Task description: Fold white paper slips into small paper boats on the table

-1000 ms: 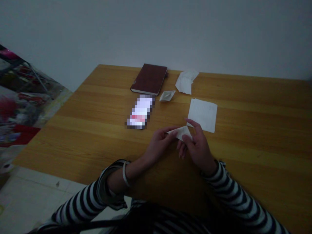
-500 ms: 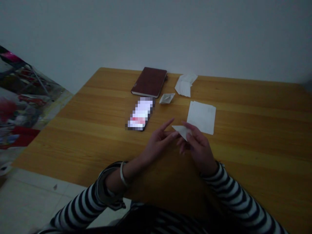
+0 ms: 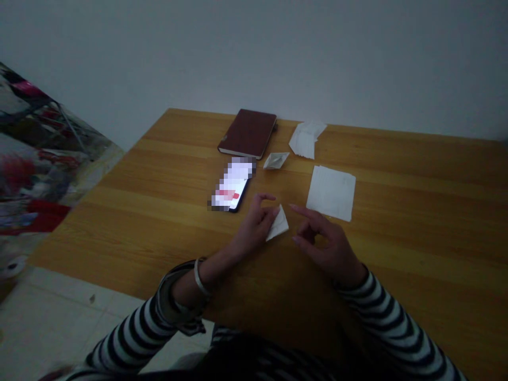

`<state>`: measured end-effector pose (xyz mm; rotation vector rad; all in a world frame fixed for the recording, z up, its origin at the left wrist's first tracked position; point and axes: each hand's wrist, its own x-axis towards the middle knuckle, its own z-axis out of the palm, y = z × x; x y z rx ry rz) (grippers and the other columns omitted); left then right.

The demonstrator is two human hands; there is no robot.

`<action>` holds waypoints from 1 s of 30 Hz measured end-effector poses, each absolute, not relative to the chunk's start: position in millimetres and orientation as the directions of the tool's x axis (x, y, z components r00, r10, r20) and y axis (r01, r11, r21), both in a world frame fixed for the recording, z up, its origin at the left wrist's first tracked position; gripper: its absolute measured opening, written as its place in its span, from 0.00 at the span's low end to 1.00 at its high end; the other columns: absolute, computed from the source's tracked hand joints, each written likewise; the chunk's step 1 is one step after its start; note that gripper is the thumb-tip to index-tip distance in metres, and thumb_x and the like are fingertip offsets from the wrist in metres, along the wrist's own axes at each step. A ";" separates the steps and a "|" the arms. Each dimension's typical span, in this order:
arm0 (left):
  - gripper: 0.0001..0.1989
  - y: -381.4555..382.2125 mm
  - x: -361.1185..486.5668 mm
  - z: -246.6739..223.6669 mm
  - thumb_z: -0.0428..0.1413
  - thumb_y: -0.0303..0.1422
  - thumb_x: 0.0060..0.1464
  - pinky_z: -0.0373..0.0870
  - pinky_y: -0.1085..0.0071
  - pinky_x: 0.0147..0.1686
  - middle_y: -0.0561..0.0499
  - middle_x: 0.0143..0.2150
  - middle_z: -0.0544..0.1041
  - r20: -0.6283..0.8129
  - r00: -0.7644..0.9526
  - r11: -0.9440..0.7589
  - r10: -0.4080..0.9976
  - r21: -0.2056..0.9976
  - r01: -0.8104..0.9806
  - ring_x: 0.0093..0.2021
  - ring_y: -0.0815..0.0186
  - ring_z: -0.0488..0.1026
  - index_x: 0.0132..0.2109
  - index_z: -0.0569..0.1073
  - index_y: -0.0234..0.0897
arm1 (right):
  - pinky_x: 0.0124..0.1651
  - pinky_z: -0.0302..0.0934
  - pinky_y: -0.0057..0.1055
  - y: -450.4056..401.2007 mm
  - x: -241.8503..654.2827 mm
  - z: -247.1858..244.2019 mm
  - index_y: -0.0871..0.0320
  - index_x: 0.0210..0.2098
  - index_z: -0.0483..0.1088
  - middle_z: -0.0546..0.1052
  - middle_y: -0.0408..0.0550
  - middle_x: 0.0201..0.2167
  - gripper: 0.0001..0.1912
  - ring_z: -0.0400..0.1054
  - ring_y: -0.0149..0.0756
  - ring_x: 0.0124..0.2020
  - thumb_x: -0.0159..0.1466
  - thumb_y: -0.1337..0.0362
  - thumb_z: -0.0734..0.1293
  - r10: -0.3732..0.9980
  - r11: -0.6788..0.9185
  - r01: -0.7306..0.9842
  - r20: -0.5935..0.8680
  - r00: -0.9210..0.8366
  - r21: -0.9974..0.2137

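Observation:
My left hand (image 3: pixel 256 225) pinches a small folded piece of white paper (image 3: pixel 279 225) between thumb and fingers, above the wooden table. To its right, my right hand (image 3: pixel 323 238) is apart from the paper, thumb and index finger spread with nothing between them. Just beyond the right hand lies a stack of square white paper sheets (image 3: pixel 332 193). A folded paper boat (image 3: pixel 276 160) rests on the table past both hands.
A phone (image 3: pixel 234 185) with a lit, blurred screen lies left of the paper boat. Behind it is a brown notebook (image 3: pixel 250 132). A fanned pile of white papers (image 3: pixel 306 139) sits near the wall. The wooden table (image 3: pixel 416 211) has clutter on the floor to its left.
The folded paper has passed from my right hand to my left and is turned differently. My right hand has let go and drawn slightly away. The view has shifted a little.

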<state>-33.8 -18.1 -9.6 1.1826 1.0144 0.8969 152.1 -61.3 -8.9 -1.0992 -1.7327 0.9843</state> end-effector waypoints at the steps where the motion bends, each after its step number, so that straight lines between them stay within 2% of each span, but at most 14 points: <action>1: 0.16 -19.1 -33.5 -9.4 0.55 0.36 0.60 0.55 0.79 0.19 0.59 0.24 0.71 -0.155 0.376 0.173 0.914 0.985 -0.015 0.20 0.73 0.64 0.50 0.58 0.39 | 0.30 0.65 0.27 -58.2 156.0 -8.9 0.50 0.58 0.68 0.75 0.40 0.30 0.26 0.67 0.29 0.26 0.61 0.68 0.69 0.917 0.332 0.264 0.243 -0.318 -0.906; 4: 0.18 -23.8 -31.0 -6.0 0.56 0.36 0.59 0.56 0.79 0.20 0.58 0.26 0.73 -0.179 0.492 0.210 0.852 0.978 -0.009 0.22 0.73 0.65 0.51 0.57 0.40 | 0.33 0.68 0.28 -54.4 159.2 -10.2 0.51 0.47 0.77 0.80 0.44 0.33 0.15 0.72 0.30 0.30 0.60 0.70 0.70 0.872 0.393 0.209 0.291 -0.393 -0.895; 7: 0.20 -25.3 -30.4 -0.9 0.58 0.39 0.58 0.54 0.80 0.19 0.60 0.24 0.71 -0.204 0.459 0.253 0.865 0.966 -0.047 0.20 0.75 0.62 0.51 0.59 0.40 | 0.41 0.71 0.30 -57.3 154.3 -12.1 0.52 0.41 0.79 0.83 0.46 0.37 0.14 0.77 0.34 0.37 0.61 0.73 0.67 0.885 0.434 0.223 0.367 -0.286 -0.873; 10: 0.20 -20.5 -33.7 1.1 0.59 0.41 0.57 0.59 0.79 0.22 0.58 0.25 0.73 -0.249 0.397 0.320 0.883 0.940 -0.122 0.21 0.74 0.66 0.51 0.63 0.39 | 0.42 0.72 0.30 -60.2 151.0 -15.3 0.53 0.40 0.79 0.83 0.46 0.36 0.12 0.78 0.35 0.37 0.61 0.72 0.68 0.896 0.444 0.300 0.419 -0.147 -0.844; 12: 0.18 -16.4 -36.7 0.5 0.60 0.41 0.56 0.65 0.77 0.27 0.54 0.28 0.76 -0.282 0.390 0.368 0.877 0.914 -0.167 0.26 0.72 0.71 0.49 0.69 0.35 | 0.42 0.72 0.32 -60.5 151.5 -18.0 0.53 0.40 0.79 0.83 0.46 0.36 0.11 0.78 0.36 0.37 0.60 0.72 0.68 0.904 0.419 0.343 0.420 -0.075 -0.841; 14: 0.16 -14.2 -38.8 0.0 0.59 0.41 0.57 0.70 0.74 0.34 0.49 0.32 0.79 -0.293 0.416 0.397 0.861 0.898 -0.189 0.32 0.69 0.75 0.46 0.75 0.32 | 0.47 0.72 0.36 -59.9 153.0 -20.0 0.53 0.42 0.78 0.83 0.47 0.40 0.12 0.78 0.38 0.41 0.61 0.71 0.68 0.918 0.381 0.342 0.394 -0.032 -0.859; 17: 0.14 -16.1 -38.8 1.7 0.60 0.38 0.57 0.72 0.69 0.44 0.44 0.42 0.82 -0.254 0.428 0.344 0.867 0.928 -0.146 0.41 0.64 0.78 0.44 0.79 0.32 | 0.58 0.66 0.46 -59.2 154.7 -19.7 0.52 0.48 0.75 0.78 0.49 0.52 0.15 0.73 0.42 0.54 0.65 0.69 0.63 0.951 0.309 0.202 0.308 -0.038 -0.929; 19: 0.14 -19.4 -37.1 3.5 0.62 0.36 0.54 0.73 0.67 0.47 0.44 0.45 0.82 -0.210 0.418 0.275 0.884 0.956 -0.103 0.44 0.62 0.78 0.47 0.80 0.34 | 0.62 0.62 0.50 -59.7 154.1 -17.8 0.52 0.50 0.74 0.75 0.48 0.56 0.16 0.69 0.43 0.59 0.67 0.68 0.60 0.964 0.261 0.082 0.255 -0.077 -0.962; 22: 0.13 -23.0 -34.8 3.9 0.63 0.35 0.54 0.74 0.65 0.47 0.44 0.45 0.83 -0.168 0.373 0.214 0.912 0.973 -0.085 0.45 0.60 0.79 0.46 0.80 0.35 | 0.61 0.63 0.51 -61.8 149.3 -15.6 0.52 0.52 0.72 0.75 0.49 0.57 0.15 0.68 0.45 0.59 0.66 0.65 0.63 0.973 0.219 -0.002 0.218 -0.078 -0.976; 25: 0.12 -23.3 -34.0 1.4 0.63 0.35 0.53 0.75 0.67 0.44 0.45 0.40 0.84 -0.207 0.318 0.260 0.925 0.956 -0.133 0.41 0.62 0.80 0.44 0.81 0.34 | 0.55 0.69 0.48 -63.9 142.2 -16.3 0.52 0.54 0.67 0.77 0.52 0.53 0.20 0.73 0.44 0.53 0.63 0.65 0.68 0.981 0.191 -0.033 0.190 0.042 -0.981; 27: 0.13 -23.2 -33.3 -0.1 0.64 0.35 0.52 0.76 0.69 0.42 0.45 0.38 0.84 -0.253 0.278 0.307 0.927 0.936 -0.171 0.37 0.64 0.80 0.43 0.81 0.33 | 0.50 0.73 0.43 -64.7 138.5 -17.9 0.52 0.51 0.68 0.79 0.51 0.49 0.19 0.76 0.42 0.48 0.61 0.66 0.71 0.971 0.191 -0.018 0.187 0.146 -0.981; 30: 0.14 -24.9 -30.4 -1.7 0.66 0.35 0.50 0.76 0.68 0.44 0.44 0.39 0.84 -0.263 0.233 0.311 0.936 0.929 -0.200 0.37 0.64 0.81 0.42 0.80 0.32 | 0.46 0.74 0.39 -65.4 136.3 -20.9 0.53 0.41 0.72 0.80 0.49 0.45 0.10 0.76 0.40 0.46 0.60 0.65 0.72 0.953 0.199 0.076 0.211 0.218 -0.977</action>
